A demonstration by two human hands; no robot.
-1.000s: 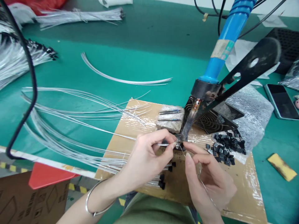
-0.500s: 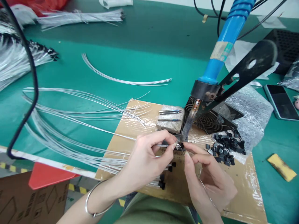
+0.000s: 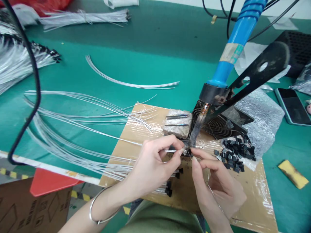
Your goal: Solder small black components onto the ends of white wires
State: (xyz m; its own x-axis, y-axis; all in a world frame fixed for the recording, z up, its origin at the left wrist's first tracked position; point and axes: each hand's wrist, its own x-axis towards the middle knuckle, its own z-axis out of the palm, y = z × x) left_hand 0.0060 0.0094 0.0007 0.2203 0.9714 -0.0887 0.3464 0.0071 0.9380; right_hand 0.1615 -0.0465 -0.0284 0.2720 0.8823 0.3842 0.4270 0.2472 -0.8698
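**Under the soldering iron [image 3: 224, 69]: sources of error at a hand-held wire end**

The end of the pale wire [image 3: 131, 142] lies just below the iron's dark tip [image 3: 197, 129]; whether they touch is too small to tell. The left hand [image 3: 156, 161] is clamped on this wire, thumb against forefinger. The right hand [image 3: 217, 179] pinches a thin strand [image 3: 213, 195] aimed at the same spot, its forefinger very near the tip. If the iron is hot, a slip of either hand would probably burn a fingertip, and too long a dwell could scorch the wire's covering. A tremor on the left could also carry the end off its mark. Under the left forearm, the capped wires [image 3: 111, 169] might be dragged askew by the wrist. To the right, the black caps [image 3: 234, 153] lie loose on cardboard [image 3: 255, 197] and bubble wrap [image 3: 263, 118]; a knuckle swung outward could scatter them. Well apart, a yellow sponge [image 3: 293, 174] rests on the table [image 3: 155, 42].
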